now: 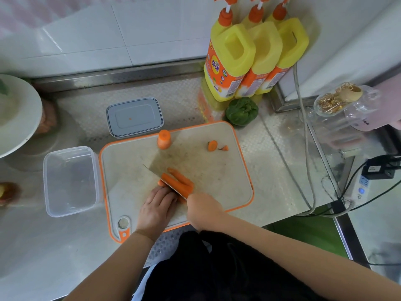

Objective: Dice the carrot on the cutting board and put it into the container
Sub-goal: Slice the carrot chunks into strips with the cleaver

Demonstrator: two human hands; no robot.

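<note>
Long carrot strips (181,181) lie near the front of the orange-rimmed cutting board (217,170). My left hand (157,206) presses down on their near ends. My right hand (202,208) grips the handle of a knife (161,173), whose broad blade stands across the strips. A thick carrot chunk (163,139) stands upright at the board's far edge. Two small carrot end pieces (213,146) lie at the far right of the board. A clear, empty plastic container (70,181) sits just left of the board.
The container's grey lid (134,117) lies behind the board. Three yellow detergent bottles (249,55) and a green pepper (242,110) stand at the back right. A white bowl (15,114) is at the far left. Cables and a power strip (358,190) lie at the right.
</note>
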